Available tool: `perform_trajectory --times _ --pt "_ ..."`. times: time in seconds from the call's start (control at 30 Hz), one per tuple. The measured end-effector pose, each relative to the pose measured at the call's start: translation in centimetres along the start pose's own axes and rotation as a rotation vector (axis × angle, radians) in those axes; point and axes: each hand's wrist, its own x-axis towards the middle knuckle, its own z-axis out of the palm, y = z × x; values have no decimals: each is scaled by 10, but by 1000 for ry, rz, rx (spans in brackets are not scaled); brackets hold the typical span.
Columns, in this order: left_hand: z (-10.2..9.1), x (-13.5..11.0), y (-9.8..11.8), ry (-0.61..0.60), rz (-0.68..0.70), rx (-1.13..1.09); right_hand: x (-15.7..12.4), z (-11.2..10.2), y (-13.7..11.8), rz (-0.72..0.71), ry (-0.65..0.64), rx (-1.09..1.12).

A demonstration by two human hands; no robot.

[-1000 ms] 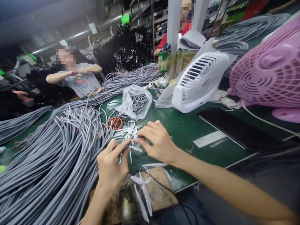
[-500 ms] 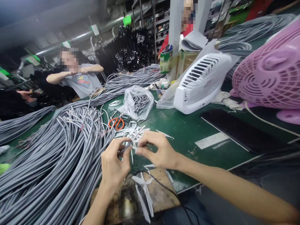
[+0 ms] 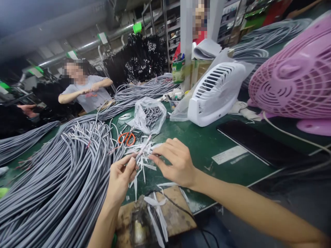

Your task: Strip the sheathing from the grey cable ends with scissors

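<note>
My left hand (image 3: 123, 173) is closed on a grey cable (image 3: 138, 155), pinched between thumb and fingers, with its pale end pointing up and away. Close by on the right, my right hand (image 3: 173, 162) has thumb and fingertips bent together near the cable; what they hold, if anything, is too small to make out. Under and behind the hands lie white strips (image 3: 148, 148) in a loose heap. Orange-handled scissors (image 3: 126, 138) rest just beyond. Left of my left hand spreads a large bundle of grey cables (image 3: 77, 165) with stripped ends.
A clear bag (image 3: 150, 115) of short grey pieces stands past the scissors. To the right are a white fan (image 3: 216, 94), a pink fan (image 3: 289, 79) and a black phone (image 3: 258, 143). A stained board (image 3: 176, 210) juts from the green table's (image 3: 191, 141) front edge. A co-worker (image 3: 86, 91) is across.
My left hand has turned and shifted slightly left, and the cable's end now shows pointing upward. My right hand stays near it, slightly apart. The co-worker's hands have lowered.
</note>
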Motion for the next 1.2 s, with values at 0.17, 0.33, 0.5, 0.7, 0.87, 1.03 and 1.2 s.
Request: perform_trajectory --times 0.17,0.33,0.5,0.7,0.87,1.03,1.2 --pt "1 -3 0 -36 27 30 -1 1 1 -25 -22 -70" --pt "1 -3 -1 -77 65 46 -2 1 3 6 -68 -18" --pt "-2 -3 -3 -118 62 67 1 0 5 68 -101 75" --pt "-2 -4 -1 -129 71 72 0 2 5 104 -113 166" --pt "0 -1 -3 -152 89 82 1 2 2 294 -218 457" --pt "2 1 -6 -183 73 121 8 -3 6 663 -138 686" --pt "3 0 -4 -205 74 50 6 2 10 872 7 761"
